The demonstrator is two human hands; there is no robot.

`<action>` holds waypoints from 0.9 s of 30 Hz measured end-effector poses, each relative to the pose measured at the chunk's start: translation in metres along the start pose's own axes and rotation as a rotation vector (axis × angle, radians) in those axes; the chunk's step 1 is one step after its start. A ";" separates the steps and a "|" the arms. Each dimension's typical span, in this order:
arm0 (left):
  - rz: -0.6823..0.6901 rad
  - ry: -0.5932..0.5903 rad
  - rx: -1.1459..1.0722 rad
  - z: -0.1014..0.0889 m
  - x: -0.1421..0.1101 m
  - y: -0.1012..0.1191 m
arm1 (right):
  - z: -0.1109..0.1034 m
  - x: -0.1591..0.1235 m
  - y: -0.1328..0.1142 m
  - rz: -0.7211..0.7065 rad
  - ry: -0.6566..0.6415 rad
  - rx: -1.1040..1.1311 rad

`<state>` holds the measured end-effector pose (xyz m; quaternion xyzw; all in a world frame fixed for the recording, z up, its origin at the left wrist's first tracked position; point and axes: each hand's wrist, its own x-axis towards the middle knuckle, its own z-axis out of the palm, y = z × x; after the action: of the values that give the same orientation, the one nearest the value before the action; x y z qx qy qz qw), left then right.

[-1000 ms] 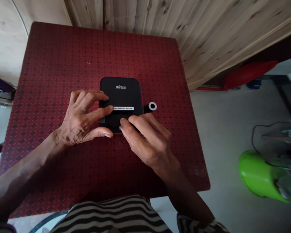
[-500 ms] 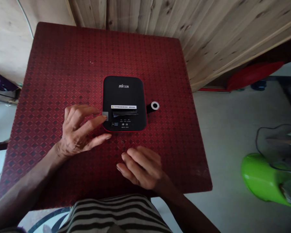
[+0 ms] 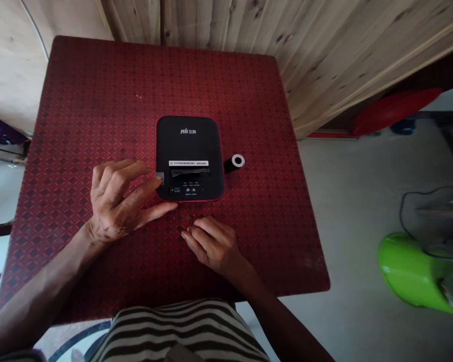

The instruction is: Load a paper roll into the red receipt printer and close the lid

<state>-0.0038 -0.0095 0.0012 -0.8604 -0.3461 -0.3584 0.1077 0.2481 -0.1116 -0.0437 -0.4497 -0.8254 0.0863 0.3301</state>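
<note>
A black receipt printer (image 3: 191,146) with a red rim lies flat on the table. It has a paper slot (image 3: 191,172), a white warning label and small buttons near its front. My left hand (image 3: 117,198) is at its left front corner with fingers spread. Its index fingertip touches the grey tab (image 3: 159,178), and its thumb reaches along the front edge. In front of the printer, apart from it, my right hand (image 3: 213,246) is closed with curled fingers; what is inside, if anything, is hidden. A paper roll (image 3: 237,161) lies by the printer's right side.
A red patterned cloth covers the table (image 3: 98,100), which stands against a wooden plank wall (image 3: 249,25). On the floor to the right are a bright green tub (image 3: 403,269) and a dark cable (image 3: 402,206). Beyond the table's right corner is a red object (image 3: 396,113).
My left thumb has moved right to the printer's front edge, the index finger staying on the tab. My right hand has shifted slightly up and left, still closed. The view has shifted slightly.
</note>
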 end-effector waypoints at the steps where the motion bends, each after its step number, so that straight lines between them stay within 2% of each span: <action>1: -0.006 -0.010 0.001 0.000 0.000 0.000 | 0.000 0.000 0.000 0.000 0.004 -0.001; 7: -0.135 -0.084 -0.058 0.002 -0.002 -0.001 | 0.001 0.002 0.001 -0.002 0.006 -0.025; 12: -0.038 0.017 -0.059 0.009 -0.001 -0.002 | -0.003 0.004 0.001 0.002 0.048 -0.022; 17: -0.026 0.037 -0.037 0.017 -0.005 0.001 | -0.037 0.020 0.001 0.061 0.158 0.018; 21: -0.050 0.048 -0.095 0.025 -0.010 0.004 | -0.066 0.063 0.012 0.069 0.228 -0.075; 23: -0.066 0.067 -0.135 0.029 -0.014 0.004 | -0.070 0.094 0.021 0.015 0.112 -0.132; 27: -0.109 0.076 -0.212 0.037 -0.024 0.000 | -0.059 0.155 0.028 0.064 -0.373 -0.296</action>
<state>0.0040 -0.0057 -0.0426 -0.8325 -0.3483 -0.4308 0.0095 0.2453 0.0200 0.0615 -0.4954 -0.8611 0.0566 0.0996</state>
